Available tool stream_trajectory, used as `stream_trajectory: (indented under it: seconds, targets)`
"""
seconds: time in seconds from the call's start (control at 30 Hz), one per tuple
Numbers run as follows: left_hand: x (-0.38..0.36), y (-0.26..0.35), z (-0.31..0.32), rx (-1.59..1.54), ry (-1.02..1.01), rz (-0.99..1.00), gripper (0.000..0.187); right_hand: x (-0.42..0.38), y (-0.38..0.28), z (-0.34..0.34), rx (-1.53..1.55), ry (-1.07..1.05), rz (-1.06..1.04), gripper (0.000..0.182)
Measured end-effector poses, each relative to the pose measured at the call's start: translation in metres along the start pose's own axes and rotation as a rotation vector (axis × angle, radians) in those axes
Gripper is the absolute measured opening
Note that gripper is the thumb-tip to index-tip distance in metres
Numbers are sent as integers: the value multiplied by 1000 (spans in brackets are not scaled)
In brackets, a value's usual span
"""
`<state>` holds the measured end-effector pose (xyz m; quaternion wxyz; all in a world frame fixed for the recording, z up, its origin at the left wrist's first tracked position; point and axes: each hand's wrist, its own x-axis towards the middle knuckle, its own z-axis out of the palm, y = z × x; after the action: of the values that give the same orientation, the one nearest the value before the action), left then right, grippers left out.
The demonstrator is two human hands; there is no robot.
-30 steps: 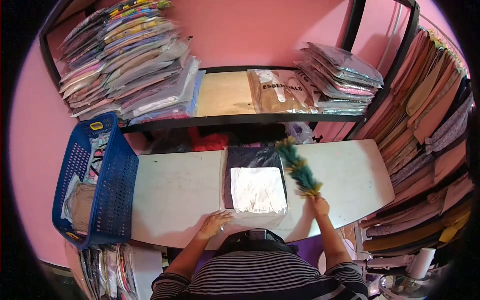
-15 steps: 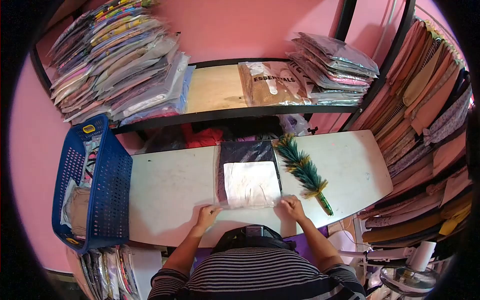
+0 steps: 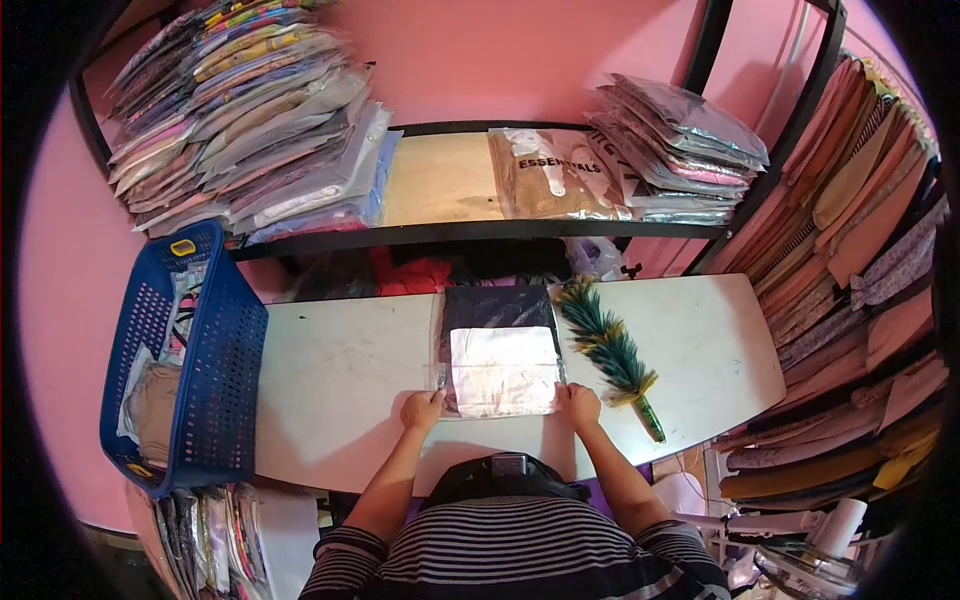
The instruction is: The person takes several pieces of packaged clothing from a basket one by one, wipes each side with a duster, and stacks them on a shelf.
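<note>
A folded dark garment with a white panel lies flat on the table in a clear plastic bag (image 3: pixel 503 372). My left hand (image 3: pixel 423 409) pinches the bag's near left corner. At its near right corner, my right hand (image 3: pixel 579 405) is closed on the plastic edge. To the right of the bag lies a green feather duster (image 3: pixel 608 345) with yellow tips and a shiny green handle.
A blue basket (image 3: pixel 215 400) with clothes stands at the table's left end. On the shelf (image 3: pixel 440 180) behind are tall stacks of bagged garments (image 3: pixel 270 140) and a smaller stack (image 3: pixel 690 150). Hanging clothes (image 3: pixel 850 250) line the right side. The white table (image 3: pixel 340 380) has a rounded right end.
Both hands have moved slightly away from me along the bag's sides, their fingers now tighter on its near corners. The view has shifted a little.
</note>
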<state>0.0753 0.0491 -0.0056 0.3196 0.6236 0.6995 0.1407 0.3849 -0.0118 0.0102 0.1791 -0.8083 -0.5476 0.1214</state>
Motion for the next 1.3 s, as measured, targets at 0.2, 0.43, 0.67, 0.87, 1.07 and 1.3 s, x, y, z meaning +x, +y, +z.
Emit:
stream_trajectory:
  seconds: [0.2,0.43,0.67,0.87,1.07,1.3]
  targets:
    - [-12,21,-19,-85,-55,-52,40,-20,71,-26,-76,738,-96,47]
    - [1,4,-5,-101,-115,-64,38,-26,95,-71,-110,274,150,25]
    - [3,-5,3,174,211,-1,36,-63,8,-50,-324,-277,-325,38]
    - [11,-10,-1,-183,-201,-90,37,-38,29,-30,-290,-123,-43,41]
    - [-9,28,-31,-133,-259,-134,41,-6,93,-55,-219,104,482,44]
    - [20,-6,-4,-212,-333,-202,39,-16,72,-71,-253,380,292,47]
